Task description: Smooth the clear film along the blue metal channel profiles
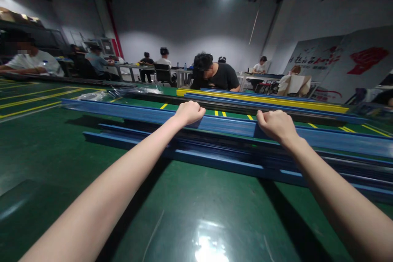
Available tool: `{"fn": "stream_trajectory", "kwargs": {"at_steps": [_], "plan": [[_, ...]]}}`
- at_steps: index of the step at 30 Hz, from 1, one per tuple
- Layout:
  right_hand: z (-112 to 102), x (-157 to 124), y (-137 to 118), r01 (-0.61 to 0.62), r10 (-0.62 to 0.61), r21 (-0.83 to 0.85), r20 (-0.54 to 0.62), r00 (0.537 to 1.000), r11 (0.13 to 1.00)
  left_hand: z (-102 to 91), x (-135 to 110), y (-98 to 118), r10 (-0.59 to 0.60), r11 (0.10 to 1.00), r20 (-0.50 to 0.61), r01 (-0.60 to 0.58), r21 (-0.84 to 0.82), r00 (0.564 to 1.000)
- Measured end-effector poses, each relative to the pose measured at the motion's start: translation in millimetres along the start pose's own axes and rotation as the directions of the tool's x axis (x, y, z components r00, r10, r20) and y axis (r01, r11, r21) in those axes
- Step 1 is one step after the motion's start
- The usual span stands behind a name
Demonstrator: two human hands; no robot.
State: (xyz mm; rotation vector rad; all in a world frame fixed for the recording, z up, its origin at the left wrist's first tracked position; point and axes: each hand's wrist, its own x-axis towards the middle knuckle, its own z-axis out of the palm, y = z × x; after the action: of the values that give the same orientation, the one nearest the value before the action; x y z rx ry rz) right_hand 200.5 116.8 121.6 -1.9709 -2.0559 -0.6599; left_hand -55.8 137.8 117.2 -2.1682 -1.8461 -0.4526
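Note:
A long blue channel-shaped rail (229,126) spans the view, raised above the green surface. My left hand (188,113) is closed over its upper edge near the middle. Farther right, my right hand (276,125) grips the same rail, thumb side inward. The fingertips of both hands are hidden behind the rail. Below and nearer to me lies another blue rail (215,164), with a dark gap between the two. Both my arms reach forward over the green surface (184,208).
Beyond the held rail lie a black rail (236,108) and a yellow rail (260,100). Clear plastic wrap (92,96) sits at the left. A person in a black shirt (225,77) leans forward opposite me. Several other people sit at tables along the back wall.

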Motion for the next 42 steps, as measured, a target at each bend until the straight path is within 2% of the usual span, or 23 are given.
{"fn": "stream_trajectory", "kwargs": {"at_steps": [3, 8, 13, 16, 20, 25, 29, 34, 38, 42], "plan": [[-22.0, -17.1, -3.6, -0.001, -0.001, -0.02, -0.076, 0.997, 1.0, -9.8, -18.6, -1.8, -0.014, 1.0, -0.028, 0.014, -0.019, 1.0], [-47.2, -50.4, -13.4, -0.022, 0.019, -0.028, -0.111, 0.994, 0.999, -26.9, -51.6, -6.0, 0.001, 1.0, -0.033, -0.002, -0.008, 0.999], [-57.8, -89.6, -27.2, -0.028, 0.027, -0.009, -0.094, 0.995, 1.0, -43.8, -88.1, -10.3, 0.003, 0.998, -0.083, 0.003, 0.069, 0.997], [-57.6, -113.2, -35.6, -0.027, 0.029, 0.02, -0.073, 0.997, 0.999, -46.7, -111.1, -12.5, 0.017, 0.995, -0.093, -0.008, 0.095, 0.996], [-45.8, -137.4, -44.7, -0.005, 0.009, 0.045, -0.096, 0.995, 0.999, -40.2, -137.1, -15.4, 0.04, 0.994, -0.129, -0.026, 0.107, 0.991], [-11.5, -151.8, -51.2, 0.059, -0.036, 0.092, -0.23, 0.972, 0.994, -17.9, -157.7, -20.7, 0.074, 0.993, -0.172, -0.056, 0.106, 0.982], [14.6, -155.7, -55.3, 0.177, -0.128, 0.087, -0.407, 0.905, 0.98, 4.8, -165.5, -29.2, 0.154, 0.986, -0.259, -0.132, 0.099, 0.954], [28.0, -158.8, -60.6, 0.261, -0.202, 0.038, -0.533, 0.822, 0.965, 23.6, -168.8, -39.5, 0.226, 0.973, -0.36, -0.193, 0.124, 0.905], [35.2, -160.4, -63.5, 0.294, -0.237, 0.023, -0.534, 0.812, 0.956, 30.8, -169.1, -42.2, 0.222, 0.973, -0.341, -0.187, 0.133, 0.913], [40.9, -161.0, -65.4, 0.317, -0.256, 0.035, -0.509, 0.822, 0.948, 32.9, -169.5, -42.1, 0.197, 0.978, -0.253, -0.17, 0.125, 0.947]]}}
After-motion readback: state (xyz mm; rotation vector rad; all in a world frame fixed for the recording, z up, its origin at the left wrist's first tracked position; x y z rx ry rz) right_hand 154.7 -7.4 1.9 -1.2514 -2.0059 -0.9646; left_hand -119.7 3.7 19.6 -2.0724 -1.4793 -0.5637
